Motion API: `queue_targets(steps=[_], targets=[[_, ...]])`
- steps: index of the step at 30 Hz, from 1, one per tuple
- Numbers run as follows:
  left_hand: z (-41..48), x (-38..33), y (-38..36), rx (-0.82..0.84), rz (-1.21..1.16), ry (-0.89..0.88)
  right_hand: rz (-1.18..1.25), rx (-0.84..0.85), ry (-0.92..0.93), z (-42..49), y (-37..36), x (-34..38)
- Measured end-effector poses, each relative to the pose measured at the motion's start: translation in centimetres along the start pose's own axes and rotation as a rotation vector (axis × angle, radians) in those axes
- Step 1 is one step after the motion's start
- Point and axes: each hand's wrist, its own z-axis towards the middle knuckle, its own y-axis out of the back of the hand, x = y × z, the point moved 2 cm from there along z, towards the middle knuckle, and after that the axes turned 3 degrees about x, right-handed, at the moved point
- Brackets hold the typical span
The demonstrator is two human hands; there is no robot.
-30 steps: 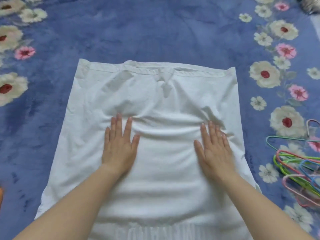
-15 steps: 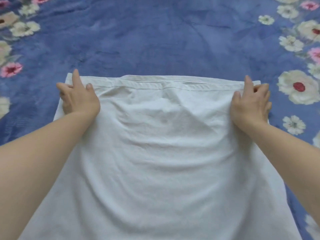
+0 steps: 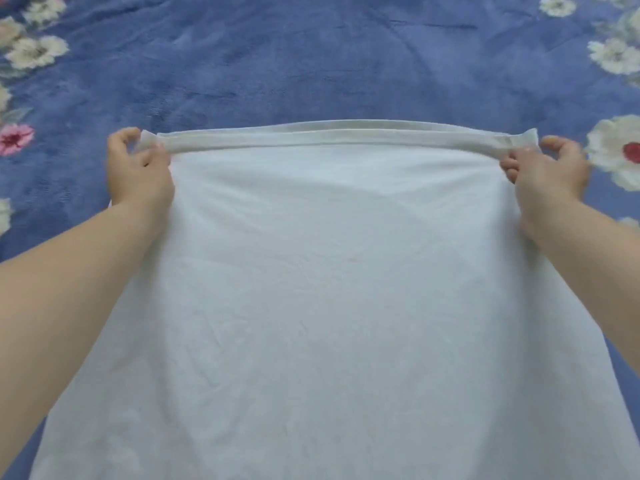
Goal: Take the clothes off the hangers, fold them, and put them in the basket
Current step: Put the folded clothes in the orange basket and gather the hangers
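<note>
White garment point(image 3: 329, 289) of thin matt cloth, smooth with faint creases, a thicker stitched hem band along its far edge, blue flowered blanket point(image 3: 311, 64) of plush, fuzzy fleece

garment point(image 3: 329, 289) on blanket point(image 3: 311, 64) — hands at far corners

Soft, even light all over. The white garment point(image 3: 329, 306) reads pale, a touch washed out, creases faint. Its far hem point(image 3: 329, 138) shows greyer, and bows with the wide lens. Beyond it the blue blanket point(image 3: 311, 64) holds texture; flowers point(image 3: 36, 51) left and right of the garment smear soft.
</note>
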Motion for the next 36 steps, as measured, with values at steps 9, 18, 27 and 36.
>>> queue_targets(steps=[9, 18, 27, 36], targets=[[-12.5, 0.1, -7.0, 0.497, 0.742, -0.602, -1.035, 0.693, 0.874, -13.0, -6.0, -2.6], [-6.7, 7.2, 6.4, 0.209, 1.04, -0.273, -1.32, 0.297, 0.372, -5.7, 5.2, -5.5], [-25.5, 10.2, 9.6, 0.412, 0.873, -0.413, -1.192, 0.561, 0.701, -25.1, 7.9, -10.2], [-41.7, 18.5, 20.1, 0.425, 1.002, -0.151, -1.364, 0.618, 0.424, -37.1, 23.7, -17.5]])
